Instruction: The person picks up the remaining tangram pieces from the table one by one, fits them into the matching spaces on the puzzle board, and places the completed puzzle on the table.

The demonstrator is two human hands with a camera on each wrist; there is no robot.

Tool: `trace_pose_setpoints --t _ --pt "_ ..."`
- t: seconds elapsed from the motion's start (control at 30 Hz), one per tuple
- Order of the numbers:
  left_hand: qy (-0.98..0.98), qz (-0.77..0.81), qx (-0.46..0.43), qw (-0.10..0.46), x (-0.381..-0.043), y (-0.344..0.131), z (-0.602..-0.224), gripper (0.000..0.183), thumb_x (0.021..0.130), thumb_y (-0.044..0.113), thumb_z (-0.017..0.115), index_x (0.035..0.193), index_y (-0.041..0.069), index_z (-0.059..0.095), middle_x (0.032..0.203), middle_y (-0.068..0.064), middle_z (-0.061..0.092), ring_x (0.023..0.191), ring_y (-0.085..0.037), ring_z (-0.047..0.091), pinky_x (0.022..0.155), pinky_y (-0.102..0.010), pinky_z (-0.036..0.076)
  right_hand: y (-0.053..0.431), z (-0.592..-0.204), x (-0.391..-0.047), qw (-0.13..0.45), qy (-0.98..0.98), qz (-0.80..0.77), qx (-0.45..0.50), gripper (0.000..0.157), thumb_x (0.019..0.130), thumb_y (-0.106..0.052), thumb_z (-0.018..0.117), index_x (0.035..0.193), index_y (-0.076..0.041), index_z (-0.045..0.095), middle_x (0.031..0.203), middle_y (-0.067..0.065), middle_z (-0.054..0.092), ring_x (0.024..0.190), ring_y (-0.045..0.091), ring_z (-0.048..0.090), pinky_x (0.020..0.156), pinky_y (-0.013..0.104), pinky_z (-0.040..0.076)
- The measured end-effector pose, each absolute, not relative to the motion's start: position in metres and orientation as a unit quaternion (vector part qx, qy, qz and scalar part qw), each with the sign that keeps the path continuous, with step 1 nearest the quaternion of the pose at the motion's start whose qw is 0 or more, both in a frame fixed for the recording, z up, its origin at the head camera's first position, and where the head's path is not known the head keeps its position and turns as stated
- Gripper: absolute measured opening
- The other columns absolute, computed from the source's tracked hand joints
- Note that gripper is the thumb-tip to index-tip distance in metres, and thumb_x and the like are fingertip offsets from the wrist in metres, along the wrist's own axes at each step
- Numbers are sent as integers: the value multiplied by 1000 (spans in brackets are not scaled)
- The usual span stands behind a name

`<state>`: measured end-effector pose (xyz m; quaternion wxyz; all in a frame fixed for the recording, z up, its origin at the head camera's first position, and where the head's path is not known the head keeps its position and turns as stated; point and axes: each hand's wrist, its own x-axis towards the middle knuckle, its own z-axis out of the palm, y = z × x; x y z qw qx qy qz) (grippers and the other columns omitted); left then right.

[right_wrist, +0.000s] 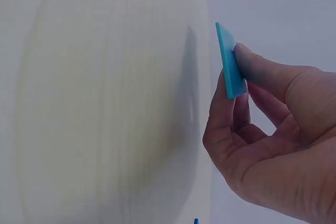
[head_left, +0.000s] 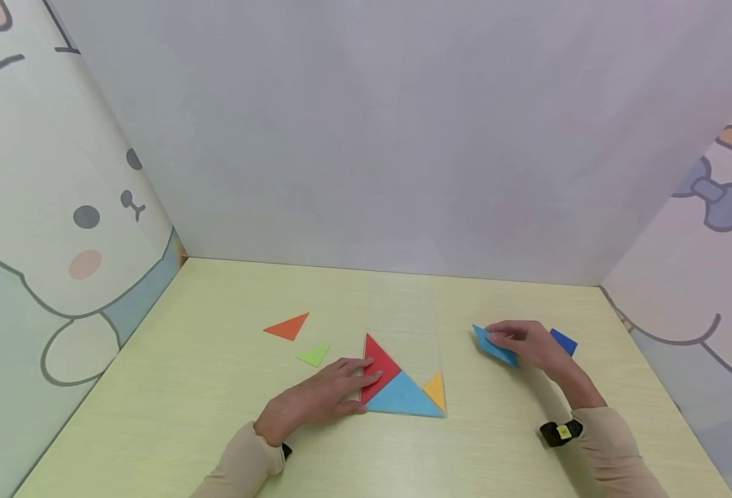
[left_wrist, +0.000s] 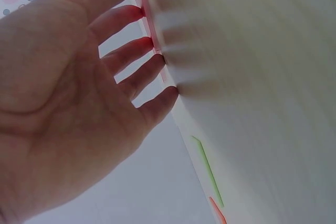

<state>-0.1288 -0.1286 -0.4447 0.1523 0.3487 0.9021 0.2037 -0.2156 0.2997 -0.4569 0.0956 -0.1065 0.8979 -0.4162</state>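
Note:
My left hand rests fingertips on a red triangle and the left edge of a clear frame, its fingers spread and relaxed. A light-blue triangle lies against the red one, and a small yellow triangle sits at its right. Off to the right, my right hand pinches a flat light-blue tile between thumb and fingers. That tile is tilted and held above the table, as its shadow in the right wrist view shows; the fingers partly cover its outline.
An orange triangle and a small green triangle lie left of the frame. A dark-blue piece lies beyond my right hand, partly hidden by it. A pale wall closes the back of the table.

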Motion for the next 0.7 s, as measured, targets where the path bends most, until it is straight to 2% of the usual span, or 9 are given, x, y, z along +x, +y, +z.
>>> trace_pose_setpoints --t 0.2,0.5,0.7 --pt "902 204 349 151 -129 -129 -445 63 100 28 69 157 15 45 161 -6 38 145 -25 36 114 -37 42 293 -454 -214 109 890 -425 -122 36 103 -26 65 129 -1 69 122 13 70 108 23 62 84 26 51" --pt "904 196 349 150 -129 -128 -446 63 100 28 68 157 16 45 161 -6 38 145 -26 36 114 -38 41 283 -457 -218 109 893 -417 -133 36 103 -28 65 128 -3 70 126 13 68 115 29 61 92 34 51" --pt "905 196 347 150 -129 -128 -446 62 100 29 68 157 16 45 161 -6 38 145 -26 36 114 -37 42 278 -457 -219 112 882 -434 -145 31 103 -23 65 126 -3 69 109 8 71 108 25 62 87 26 50"
